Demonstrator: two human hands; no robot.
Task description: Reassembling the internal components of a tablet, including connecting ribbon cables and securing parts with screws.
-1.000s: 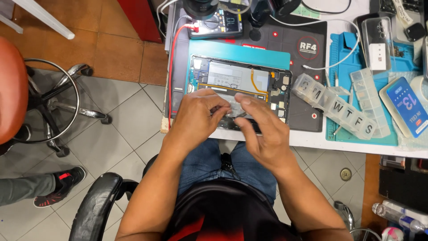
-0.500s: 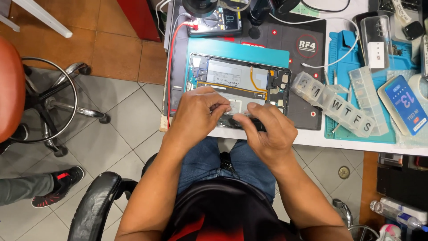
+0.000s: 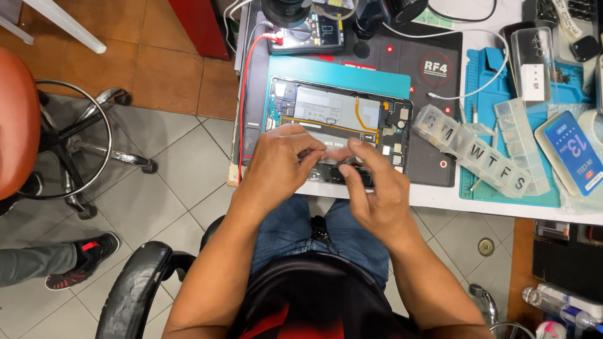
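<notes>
Two hands work one opened tablet.

Opened tablet lies flat on the bench, internals exposed

Both hands over opened tablet, workbench

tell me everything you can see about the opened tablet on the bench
The opened tablet lies flat on a teal mat, back cover off. Grey battery, green boards, an orange flex cable and thin yellow strips show. Its near edge is hidden under the left hand and right hand, whose fingertips meet over it.
</notes>
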